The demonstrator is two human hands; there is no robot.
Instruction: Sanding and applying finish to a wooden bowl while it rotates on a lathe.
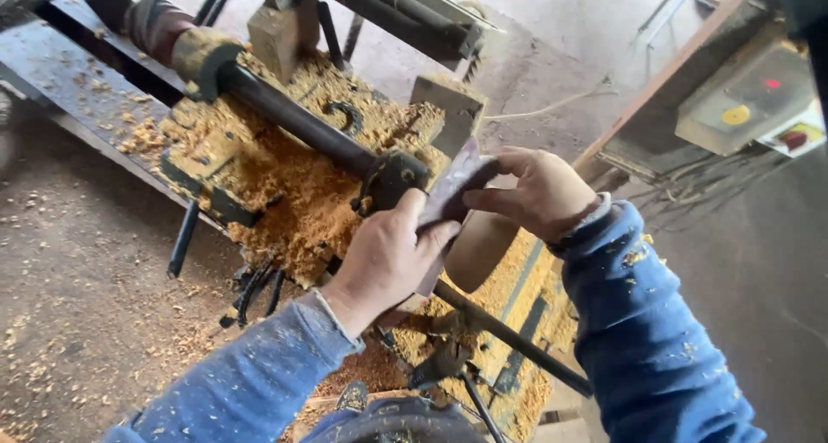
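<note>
A long wood lathe [285, 175] is running diagonally across the floor, its bed lying buried in sawdust [293, 201]. Bare floor is lying open along its left edge. A rounded wooden piece [479, 249] is sitting on the lathe. Left hand [388, 257] and right hand [539, 193] are both pinching a sandpaper sheet [453, 193] against it.

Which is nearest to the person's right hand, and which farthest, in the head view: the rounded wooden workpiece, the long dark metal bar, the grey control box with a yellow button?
1. Rounded wooden workpiece, just below the right hand.
2. Long dark metal bar, off to the left.
3. Grey control box with a yellow button, far upper right.
</note>
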